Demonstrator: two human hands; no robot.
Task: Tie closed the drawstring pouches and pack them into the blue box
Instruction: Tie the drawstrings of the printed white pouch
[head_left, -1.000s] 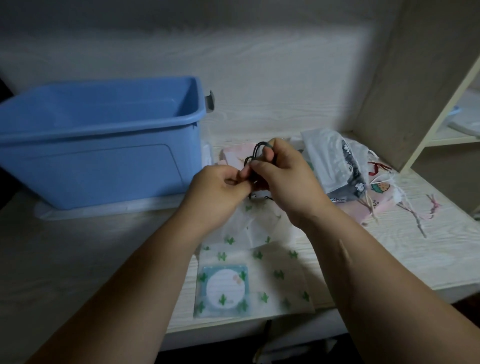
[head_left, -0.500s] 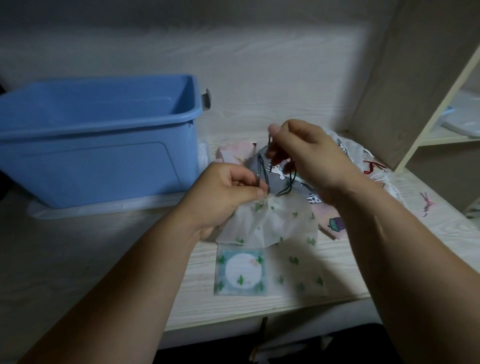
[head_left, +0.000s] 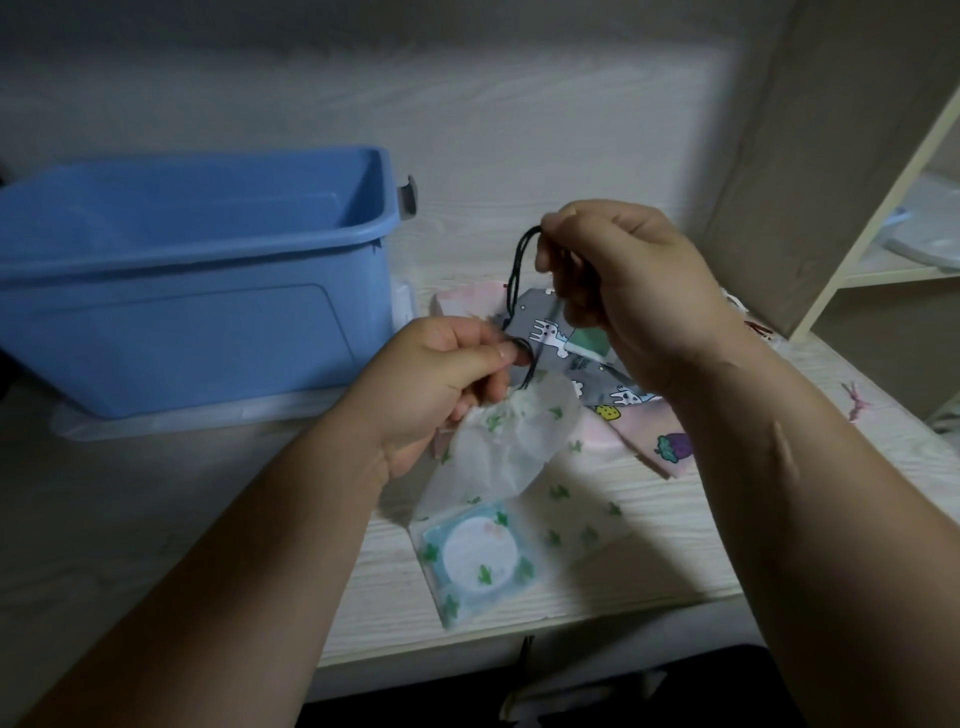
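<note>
Desk (head_left: 156, 519) | left fingers (head_left: 485, 353) pinch pouch (head_left: 511, 441) neck | right fingers (head_left: 563, 221) pinch cord (head_left: 519, 260) above

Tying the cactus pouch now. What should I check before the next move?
1. Left hand pinches the cactus pouch at its neck: ok.
2. Right hand grips the cord, held up above the neck: ok.
3. Neck gathered: ok, the fabric bunches at the left fingers.
4. Knot finished: cannot tell, the fingers hide it.
5. Cord free of the grey pouch behind it: cannot tell, they overlap in view.
6. Blue box open on top, to the left: ok.
</note>
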